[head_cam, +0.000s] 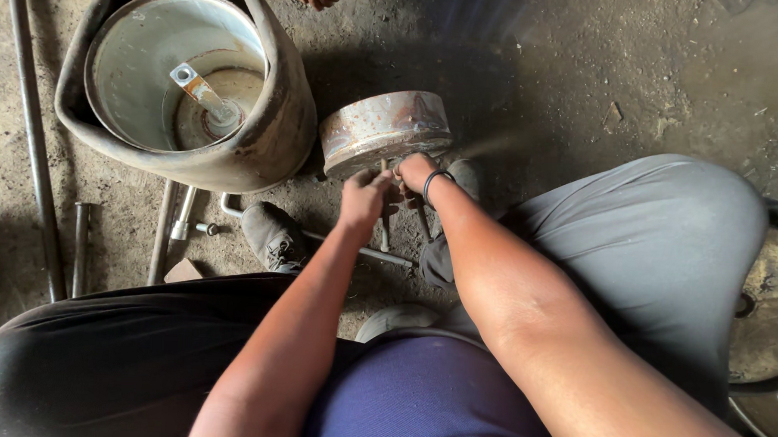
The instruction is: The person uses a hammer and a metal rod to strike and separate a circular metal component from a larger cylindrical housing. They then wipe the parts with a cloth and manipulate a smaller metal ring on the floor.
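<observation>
A short thin metal rod (384, 168) is pinched upright between the fingers of the left hand (364, 200), just below the rim of a rusty round metal drum (383, 128) lying on the dirt floor (584, 70). The right hand (415, 172) is closed beside it, touching the drum's lower edge; what it grips cannot be told. A large metal vessel wrapped in rubber (187, 82) stands to the left, and long bars (34, 137) and a shoe (272, 233) lie near.

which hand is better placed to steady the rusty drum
Right, probably. The right hand lies against the rusty drum at its lower rim, while the left hand sits lower, pinching a thin rod.
</observation>
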